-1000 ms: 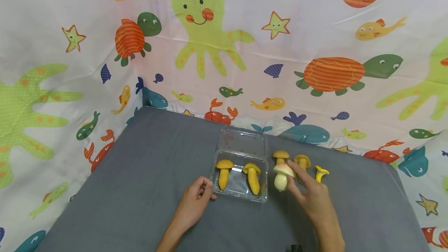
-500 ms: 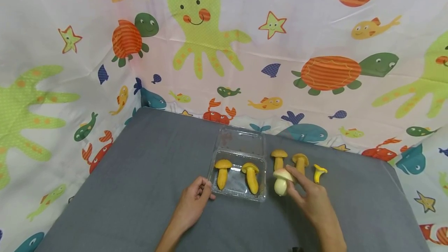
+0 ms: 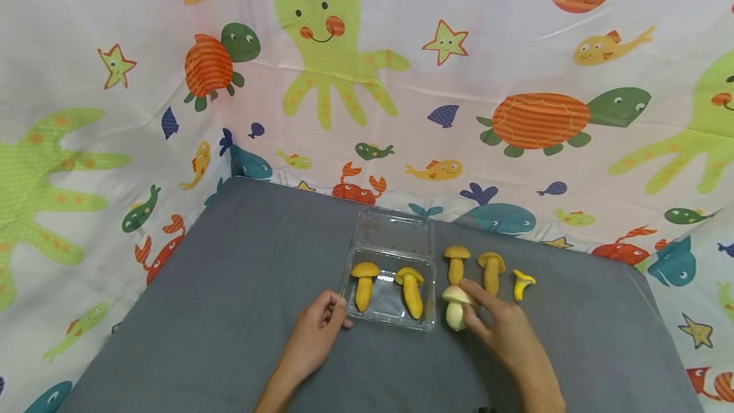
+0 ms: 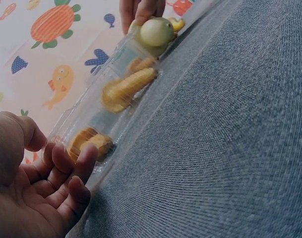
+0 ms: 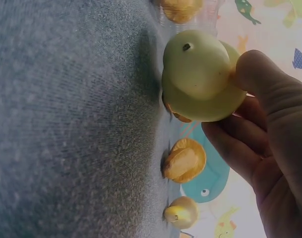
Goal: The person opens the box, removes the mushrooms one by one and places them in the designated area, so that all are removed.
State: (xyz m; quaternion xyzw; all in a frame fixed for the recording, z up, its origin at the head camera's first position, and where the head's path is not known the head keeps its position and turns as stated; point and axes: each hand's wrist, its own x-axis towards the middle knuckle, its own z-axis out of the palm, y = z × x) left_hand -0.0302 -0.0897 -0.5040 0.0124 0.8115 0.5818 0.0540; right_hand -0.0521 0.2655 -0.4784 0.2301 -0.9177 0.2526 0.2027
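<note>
Head view, surface (image 3: 229, 311): dark grey and flat; a fine, ribbed, woven texture is shown in the left wrist view.
Curtain (image 3: 350, 152): whitish cloth, hung behind the surface and along its sides; it is slightly wrinkled and is printed with octopuses, turtles, fishes, crabs and whales in bright colours.
Pale mushroom (image 3: 455, 317): cream-coloured and smooth, with a rounded cap and a bulb-like stem; a small dark spot is seen under the stem in the right wrist view. It is located just to the right of the clear container (image 3: 424, 326), cap upward; whether the surface is touched by it cannot be told.
Right hand (image 3: 504, 330): the pale mushroom is held between thumb and fingers.
Row beyond the right hand: a left outer mushroom (image 3: 455, 269) and a middle outer mushroom (image 3: 491, 275), both orange-yellow with thick stems, are followed by a smaller, trumpet-shaped yellow mushroom (image 3: 522, 285).
Clear container: made of thin, shiny plastic, nearly square; its lid (image 3: 395, 234) is folded back toward the curtain.
Contents: a left inner mushroom (image 3: 364, 292) and a right inner mushroom (image 3: 411, 295), orange-yellow, are laid apart, with caps toward the lid.
Left hand (image 3: 315, 330): the near left corner of the clear container is held by bent fingers and thumb.
</note>
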